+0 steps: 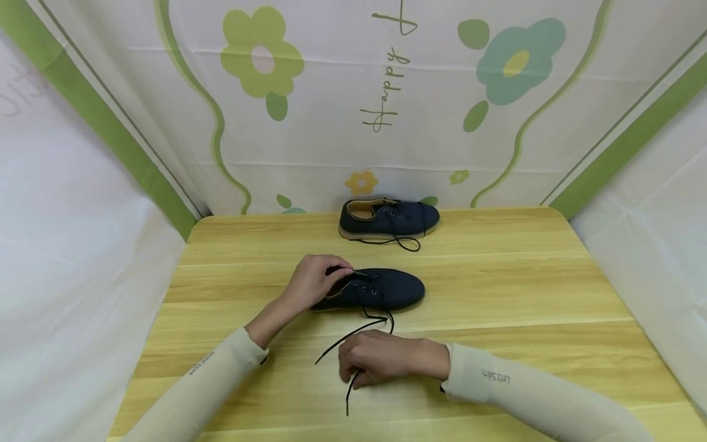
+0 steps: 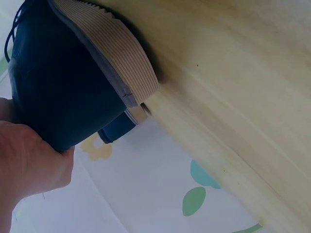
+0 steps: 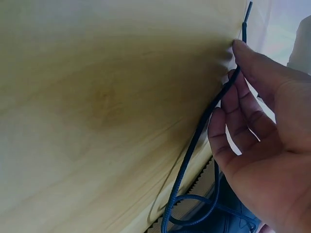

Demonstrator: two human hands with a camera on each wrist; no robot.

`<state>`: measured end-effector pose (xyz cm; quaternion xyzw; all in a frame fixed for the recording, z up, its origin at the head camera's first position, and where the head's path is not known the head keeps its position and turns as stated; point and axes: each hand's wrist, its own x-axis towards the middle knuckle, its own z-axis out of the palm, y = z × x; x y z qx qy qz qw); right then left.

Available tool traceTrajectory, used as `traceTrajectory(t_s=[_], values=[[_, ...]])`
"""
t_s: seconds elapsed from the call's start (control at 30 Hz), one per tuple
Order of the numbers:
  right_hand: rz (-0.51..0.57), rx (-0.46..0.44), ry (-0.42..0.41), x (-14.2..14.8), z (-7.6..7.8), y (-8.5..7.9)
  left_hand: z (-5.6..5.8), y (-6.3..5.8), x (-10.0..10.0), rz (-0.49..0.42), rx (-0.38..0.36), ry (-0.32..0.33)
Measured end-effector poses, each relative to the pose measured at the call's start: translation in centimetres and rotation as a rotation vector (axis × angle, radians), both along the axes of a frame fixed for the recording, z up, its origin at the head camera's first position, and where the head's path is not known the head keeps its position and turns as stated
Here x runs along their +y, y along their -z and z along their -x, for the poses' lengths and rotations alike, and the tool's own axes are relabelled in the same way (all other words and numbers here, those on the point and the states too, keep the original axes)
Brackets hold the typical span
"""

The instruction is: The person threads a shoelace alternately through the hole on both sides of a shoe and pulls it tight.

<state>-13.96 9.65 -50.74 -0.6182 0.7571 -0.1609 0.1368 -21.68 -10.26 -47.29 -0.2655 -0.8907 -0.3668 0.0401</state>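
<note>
A dark blue lace-up shoe (image 1: 394,288) lies near the middle of the table, toe to the right. My left hand (image 1: 317,279) is over its opening, thumb and fingers pinching the tongue (image 1: 360,274). In the left wrist view the left hand (image 2: 34,160) is against the heel of the shoe (image 2: 63,82), its fingertips hidden. In front of the shoe, my right hand (image 1: 381,357) pinches a dark shoelace (image 1: 350,393) near its end. The right wrist view shows that lace (image 3: 197,131) running between thumb and fingers. Another loose lace end (image 1: 337,344) lies left of the right hand.
A matching dark blue shoe (image 1: 411,218) stands at the table's back edge, its lace looped in front of it. Behind the wooden table (image 1: 525,276) hangs a white curtain (image 1: 342,141) with flowers, and white sheets close off both sides.
</note>
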Motion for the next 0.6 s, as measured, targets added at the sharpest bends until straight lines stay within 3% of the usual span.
traceTrajectory(t_s=[0.23,0.47,0.6], values=[[0.017,-0.028,0.004,0.1,-0.1,0.0,0.0,0.0,0.4,0.057,0.024,-0.039],[0.044,-0.077,0.093,1.0,0.1,-0.5,0.1,0.1,0.7,0.109,0.034,-0.081],[0.107,-0.056,0.146,1.9,0.3,-0.9,0.2,0.3,0.7,0.114,0.044,-0.083]])
